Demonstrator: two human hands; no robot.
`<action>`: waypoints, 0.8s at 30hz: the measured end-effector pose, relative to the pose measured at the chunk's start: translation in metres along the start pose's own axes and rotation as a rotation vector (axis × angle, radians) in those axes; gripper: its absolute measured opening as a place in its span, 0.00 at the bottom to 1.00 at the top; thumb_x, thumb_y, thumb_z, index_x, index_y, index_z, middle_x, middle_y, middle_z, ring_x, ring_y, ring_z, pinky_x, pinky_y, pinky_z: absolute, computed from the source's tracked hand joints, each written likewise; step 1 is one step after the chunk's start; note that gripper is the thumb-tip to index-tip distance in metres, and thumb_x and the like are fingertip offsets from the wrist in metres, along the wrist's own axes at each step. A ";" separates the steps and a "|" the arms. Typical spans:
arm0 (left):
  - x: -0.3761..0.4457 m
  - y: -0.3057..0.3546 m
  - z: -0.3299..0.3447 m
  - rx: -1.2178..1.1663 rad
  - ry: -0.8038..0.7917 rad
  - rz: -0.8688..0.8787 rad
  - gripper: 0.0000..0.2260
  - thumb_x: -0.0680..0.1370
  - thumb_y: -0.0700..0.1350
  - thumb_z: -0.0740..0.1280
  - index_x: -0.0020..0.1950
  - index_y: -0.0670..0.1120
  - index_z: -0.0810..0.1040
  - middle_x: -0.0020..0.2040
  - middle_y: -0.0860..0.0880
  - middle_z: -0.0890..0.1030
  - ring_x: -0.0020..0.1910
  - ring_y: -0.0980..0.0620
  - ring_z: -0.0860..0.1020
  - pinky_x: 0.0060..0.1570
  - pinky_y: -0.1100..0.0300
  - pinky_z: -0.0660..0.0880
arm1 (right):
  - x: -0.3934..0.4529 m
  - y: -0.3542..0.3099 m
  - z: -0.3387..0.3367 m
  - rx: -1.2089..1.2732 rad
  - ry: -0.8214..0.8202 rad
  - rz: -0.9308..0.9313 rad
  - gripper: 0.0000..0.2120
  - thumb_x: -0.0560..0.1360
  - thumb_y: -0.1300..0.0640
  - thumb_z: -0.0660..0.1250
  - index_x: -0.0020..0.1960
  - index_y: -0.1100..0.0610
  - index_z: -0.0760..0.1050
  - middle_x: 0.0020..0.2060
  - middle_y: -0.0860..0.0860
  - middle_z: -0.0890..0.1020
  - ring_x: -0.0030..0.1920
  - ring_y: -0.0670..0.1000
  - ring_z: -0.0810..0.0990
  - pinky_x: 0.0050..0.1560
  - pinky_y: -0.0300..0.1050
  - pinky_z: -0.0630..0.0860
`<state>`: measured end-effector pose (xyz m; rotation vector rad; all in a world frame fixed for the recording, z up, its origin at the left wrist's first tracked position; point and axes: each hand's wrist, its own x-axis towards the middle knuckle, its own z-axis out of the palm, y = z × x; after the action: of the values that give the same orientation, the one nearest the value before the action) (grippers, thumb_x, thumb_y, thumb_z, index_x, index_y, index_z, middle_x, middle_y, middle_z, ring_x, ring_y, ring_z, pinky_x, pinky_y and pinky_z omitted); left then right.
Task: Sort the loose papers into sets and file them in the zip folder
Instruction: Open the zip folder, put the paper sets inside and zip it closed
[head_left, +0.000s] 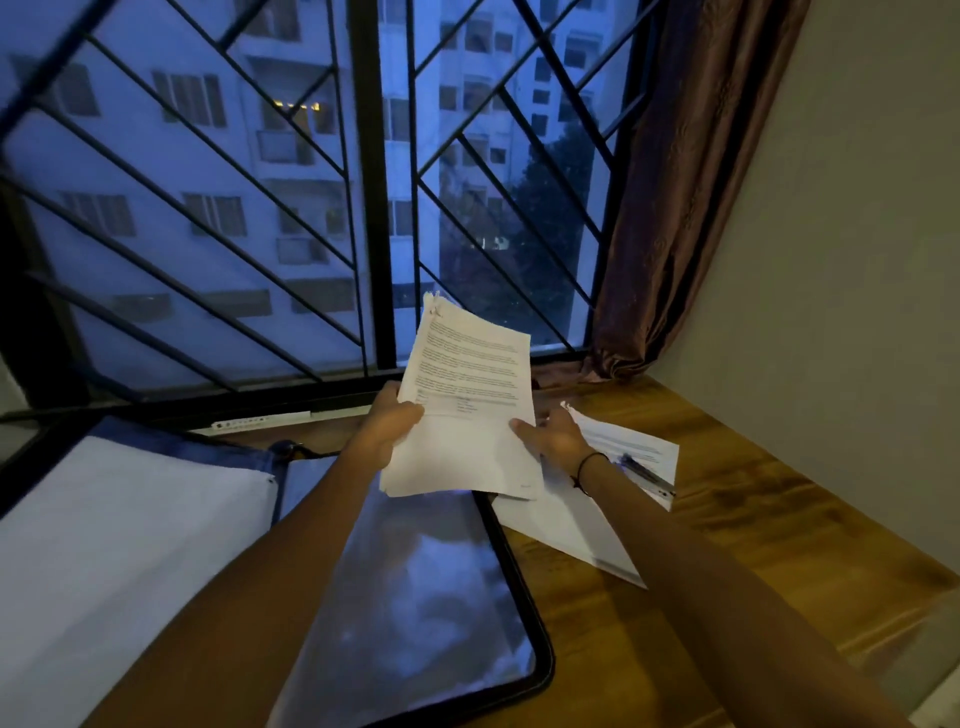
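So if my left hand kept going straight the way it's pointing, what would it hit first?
Probably the window grille. The left hand, gripping the paper stack, points up and away toward the window; depth is hard to judge, so the sill may come first.

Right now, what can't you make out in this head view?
- Printed text on the held paper stack: too small and blurred to read.
- Zip folder: contents hidden by glare, forearms cross it, the zip not visible.
- Loose papers on the table: count unclear, overlapped by the right hand.
- Left hand fingers: behind the stack.
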<state>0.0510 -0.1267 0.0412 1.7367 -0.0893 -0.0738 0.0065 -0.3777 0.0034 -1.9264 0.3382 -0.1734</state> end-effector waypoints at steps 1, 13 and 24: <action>-0.003 -0.001 -0.011 -0.026 -0.033 0.003 0.17 0.81 0.32 0.64 0.69 0.42 0.70 0.62 0.44 0.78 0.50 0.48 0.79 0.45 0.56 0.76 | 0.001 -0.004 0.009 0.080 -0.035 -0.006 0.27 0.71 0.48 0.79 0.64 0.60 0.77 0.60 0.55 0.83 0.57 0.57 0.83 0.60 0.56 0.80; -0.037 -0.001 -0.077 -0.278 -0.371 -0.234 0.23 0.82 0.65 0.60 0.62 0.49 0.82 0.60 0.41 0.84 0.61 0.41 0.82 0.60 0.43 0.78 | -0.037 -0.090 0.115 0.247 -0.406 -0.027 0.35 0.81 0.31 0.52 0.59 0.58 0.84 0.54 0.57 0.85 0.52 0.58 0.83 0.52 0.55 0.80; -0.021 -0.028 -0.109 -0.259 -0.006 -0.051 0.19 0.82 0.35 0.67 0.73 0.40 0.73 0.62 0.42 0.80 0.46 0.49 0.82 0.41 0.55 0.78 | -0.024 -0.095 0.148 0.448 -0.272 -0.062 0.16 0.78 0.61 0.73 0.62 0.62 0.72 0.44 0.56 0.83 0.37 0.52 0.81 0.31 0.44 0.79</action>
<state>0.0416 -0.0133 0.0319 1.4803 -0.0380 -0.1231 0.0398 -0.2070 0.0377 -1.4922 0.0490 -0.0226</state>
